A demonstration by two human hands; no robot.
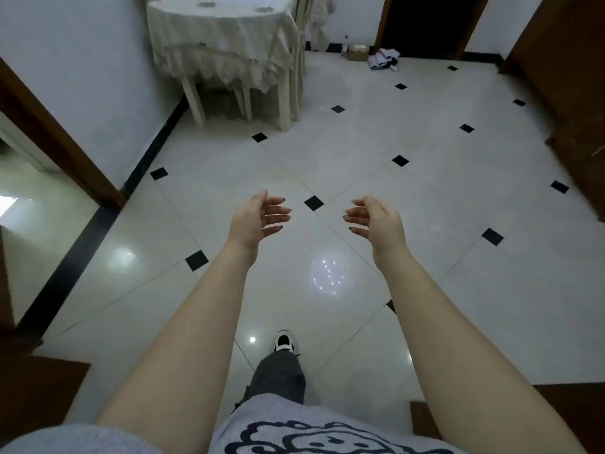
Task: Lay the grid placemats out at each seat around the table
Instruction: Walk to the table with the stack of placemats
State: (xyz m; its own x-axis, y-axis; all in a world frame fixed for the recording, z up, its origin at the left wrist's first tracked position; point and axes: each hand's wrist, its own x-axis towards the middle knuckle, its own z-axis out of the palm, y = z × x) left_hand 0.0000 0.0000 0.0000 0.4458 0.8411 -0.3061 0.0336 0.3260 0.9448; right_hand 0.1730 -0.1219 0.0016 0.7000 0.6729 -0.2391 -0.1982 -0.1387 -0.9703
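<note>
Left hand (258, 217) and right hand (373, 221) are held out side by side above the tiled floor (360, 142), palms facing, fingers (278, 211) loosely spread and gripping nothing. The table (284, 103), draped in a lace tablecloth (222, 44), stands well ahead at upper left, close beside the white wall (82, 77). Open floor lies between it and the dark wooden furniture (569, 77) along the right edge.

A glossy white floor (360, 142) with black diamond insets is bounded by white walls (82, 77), black skirting (152, 152) and brown door frames (59, 142).
</note>
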